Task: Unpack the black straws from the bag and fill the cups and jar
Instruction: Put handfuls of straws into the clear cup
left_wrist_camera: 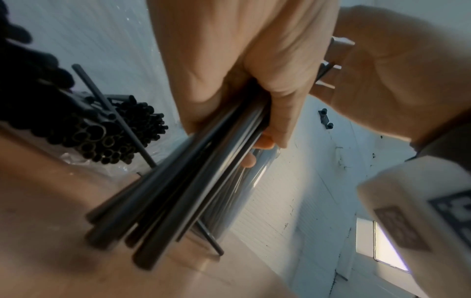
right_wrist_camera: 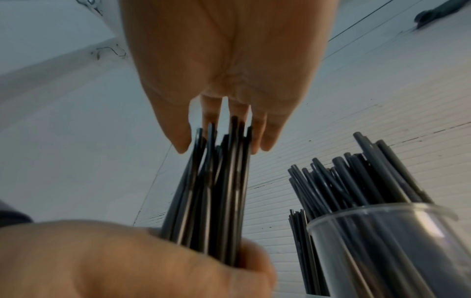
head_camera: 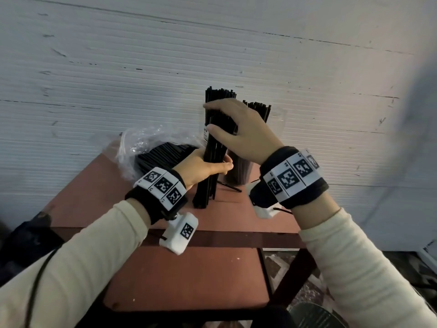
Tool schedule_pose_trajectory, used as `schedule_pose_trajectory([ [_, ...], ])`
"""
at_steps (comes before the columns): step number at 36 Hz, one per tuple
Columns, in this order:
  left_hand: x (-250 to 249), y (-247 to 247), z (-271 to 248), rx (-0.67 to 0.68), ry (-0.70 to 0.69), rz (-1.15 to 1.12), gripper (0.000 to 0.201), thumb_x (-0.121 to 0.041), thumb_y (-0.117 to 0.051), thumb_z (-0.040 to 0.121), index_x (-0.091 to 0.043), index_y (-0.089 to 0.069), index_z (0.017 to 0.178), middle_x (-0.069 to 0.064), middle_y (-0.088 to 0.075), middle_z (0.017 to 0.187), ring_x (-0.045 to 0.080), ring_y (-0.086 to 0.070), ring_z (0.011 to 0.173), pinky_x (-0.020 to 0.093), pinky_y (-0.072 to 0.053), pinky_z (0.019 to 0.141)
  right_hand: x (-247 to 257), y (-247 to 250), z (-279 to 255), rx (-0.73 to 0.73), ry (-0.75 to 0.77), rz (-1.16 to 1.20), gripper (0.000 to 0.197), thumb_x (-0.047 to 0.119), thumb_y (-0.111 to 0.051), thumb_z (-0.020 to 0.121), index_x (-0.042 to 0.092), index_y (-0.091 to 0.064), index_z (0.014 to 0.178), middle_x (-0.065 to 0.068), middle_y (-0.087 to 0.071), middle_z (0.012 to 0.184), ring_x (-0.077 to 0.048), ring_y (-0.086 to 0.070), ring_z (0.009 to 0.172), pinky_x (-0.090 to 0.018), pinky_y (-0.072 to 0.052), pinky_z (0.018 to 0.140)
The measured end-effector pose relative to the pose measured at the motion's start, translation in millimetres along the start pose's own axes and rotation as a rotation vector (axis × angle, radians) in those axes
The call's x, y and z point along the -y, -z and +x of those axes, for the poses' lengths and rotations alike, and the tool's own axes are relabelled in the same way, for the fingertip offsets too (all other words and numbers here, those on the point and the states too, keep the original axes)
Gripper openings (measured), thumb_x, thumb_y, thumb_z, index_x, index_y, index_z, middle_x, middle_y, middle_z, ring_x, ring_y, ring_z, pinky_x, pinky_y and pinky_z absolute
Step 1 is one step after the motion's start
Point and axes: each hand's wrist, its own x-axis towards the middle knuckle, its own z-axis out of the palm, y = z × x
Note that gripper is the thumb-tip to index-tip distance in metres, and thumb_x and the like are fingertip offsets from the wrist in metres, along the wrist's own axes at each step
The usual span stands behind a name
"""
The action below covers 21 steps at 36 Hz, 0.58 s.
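Observation:
My left hand (head_camera: pixel 208 166) grips a bundle of black straws (head_camera: pixel 210 183) around its middle; the bundle stands upright with its lower ends on the red table (head_camera: pixel 82 204). My right hand (head_camera: pixel 236 129) lies over the bundle's top, fingers straight and touching the straw tips (right_wrist_camera: pixel 229 129), thumb beside them. The clear plastic bag (head_camera: pixel 151 143) lies at the left with more black straws inside (left_wrist_camera: pixel 114 137). Behind the bundle a labelled jar (head_camera: pixel 205 134) holds upright straws. A clear cup (right_wrist_camera: pixel 382 242) full of straws stands at the right.
One loose straw (head_camera: pixel 230 186) lies on the table near the cup's base. A white ribbed wall (head_camera: pixel 118 79) runs close behind the containers. The table's front edge (head_camera: pixel 236 240) is a dark bar, with a lower red surface (head_camera: pixel 189 280) beneath.

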Motion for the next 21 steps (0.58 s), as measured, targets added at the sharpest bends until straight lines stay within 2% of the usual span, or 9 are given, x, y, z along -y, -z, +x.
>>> schedule_pose_trajectory([
  [2,-4.0,0.7,-0.1,0.010,-0.023,-0.011,0.003,-0.013,-0.071,0.087,-0.011,-0.069,0.086,0.009,-0.071,0.089,0.014,-0.069,0.089,0.020,-0.051,0.087,0.3,-0.3,1.3,-0.020,0.006,0.001,0.038,0.026,-0.060,0.092,0.016,-0.058,0.128,0.002,-0.057,0.126,-0.008,-0.050,0.119,-0.016,-0.034,0.101],
  [5,-6.0,1.3,0.2,0.030,-0.019,-0.005,0.006,-0.010,-0.073,0.085,-0.014,-0.069,0.083,0.013,-0.070,0.095,0.019,-0.068,0.097,0.026,-0.051,0.095,-1.2,-3.2,1.5,0.026,-0.029,-0.009,0.033,0.027,-0.060,0.092,0.019,-0.061,0.123,0.002,-0.061,0.119,-0.006,-0.054,0.109,-0.004,-0.034,0.090],
  [6,-4.4,1.4,0.4,0.025,-0.005,0.007,0.007,-0.009,-0.074,0.084,-0.015,-0.070,0.083,0.013,-0.071,0.097,0.021,-0.068,0.100,0.029,-0.050,0.098,-1.7,-4.4,1.0,0.035,-0.044,0.001,0.030,0.025,-0.061,0.091,0.018,-0.062,0.121,0.003,-0.063,0.114,-0.006,-0.055,0.104,-0.004,-0.036,0.086],
  [10,7.6,-0.5,-0.4,0.032,0.068,0.079,0.012,-0.011,-0.078,0.080,-0.018,-0.070,0.087,0.005,-0.071,0.097,0.021,-0.066,0.103,0.040,-0.046,0.105,-0.8,-8.4,-2.2,0.026,-0.080,0.078,0.031,0.016,-0.061,0.087,0.017,-0.060,0.118,0.000,-0.063,0.106,-0.013,-0.059,0.094,-0.015,-0.044,0.083],
  [14,13.9,0.0,1.3,0.032,0.117,0.085,0.013,-0.017,-0.080,0.079,-0.017,-0.071,0.088,0.002,-0.071,0.094,0.018,-0.066,0.101,0.038,-0.045,0.106,1.5,-9.9,-3.4,0.004,-0.088,0.093,0.036,0.013,-0.061,0.086,0.018,-0.059,0.122,0.008,-0.059,0.108,-0.006,-0.056,0.096,-0.004,-0.038,0.084],
  [16,10.7,0.1,-0.3,0.065,0.104,0.098,0.015,-0.024,-0.078,0.082,-0.011,-0.072,0.087,0.001,-0.071,0.086,0.015,-0.067,0.092,0.034,-0.047,0.101,2.5,-9.6,-3.2,-0.007,-0.083,0.099,0.035,0.012,-0.063,0.086,0.016,-0.061,0.120,0.007,-0.061,0.112,-0.004,-0.055,0.102,-0.001,-0.036,0.087],
  [18,9.7,1.0,-0.9,0.078,0.084,0.134,0.030,-0.038,-0.074,0.084,-0.008,-0.071,0.082,0.001,-0.070,0.078,0.015,-0.068,0.084,0.032,-0.049,0.095,3.3,-9.0,-2.5,-0.028,-0.076,0.111,0.034,0.014,-0.066,0.085,0.015,-0.062,0.118,0.003,-0.062,0.113,-0.006,-0.055,0.104,-0.002,-0.036,0.088],
  [21,5.2,2.4,-3.3,0.049,0.041,0.149,0.052,-0.062,-0.068,0.075,-0.010,-0.069,0.079,-0.001,-0.067,0.071,0.021,-0.068,0.082,0.043,-0.050,0.097,5.6,-2.9,-1.9,-0.102,-0.110,0.165,0.044,0.023,-0.073,0.082,0.016,-0.059,0.123,0.006,-0.060,0.117,0.000,-0.053,0.107,-0.007,-0.039,0.094],
])
